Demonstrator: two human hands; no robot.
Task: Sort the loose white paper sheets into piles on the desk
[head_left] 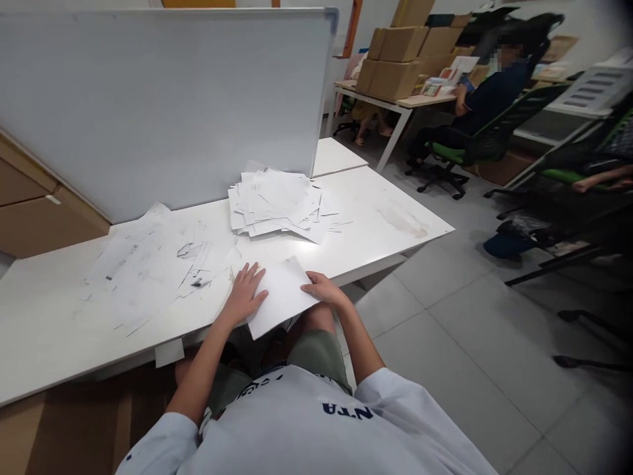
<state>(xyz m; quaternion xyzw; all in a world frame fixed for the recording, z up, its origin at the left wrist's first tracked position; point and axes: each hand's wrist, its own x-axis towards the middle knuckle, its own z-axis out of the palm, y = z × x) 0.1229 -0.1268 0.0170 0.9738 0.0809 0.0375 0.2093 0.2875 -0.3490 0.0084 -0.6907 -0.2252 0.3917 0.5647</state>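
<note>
A white sheet of paper [281, 293] lies at the near edge of the white table [390, 224], partly hanging over the edge. My left hand [246, 292] rests flat on the sheet's left side with fingers spread. On the sheet's right edge my right hand [322, 287] presses down, fingers bent and close together. Beyond the hands lies a loose pile of folded white papers [279, 204]. Flat printed sheets [148, 264] spread over the table to the left.
A whiteboard partition [163, 99] stands along the table's back. Another person [487, 99] sits in an office chair at a far desk stacked with cardboard boxes [395, 63]. Dark chairs [583, 165] stand at the right. Grey tiled floor [469, 330] lies right of the table.
</note>
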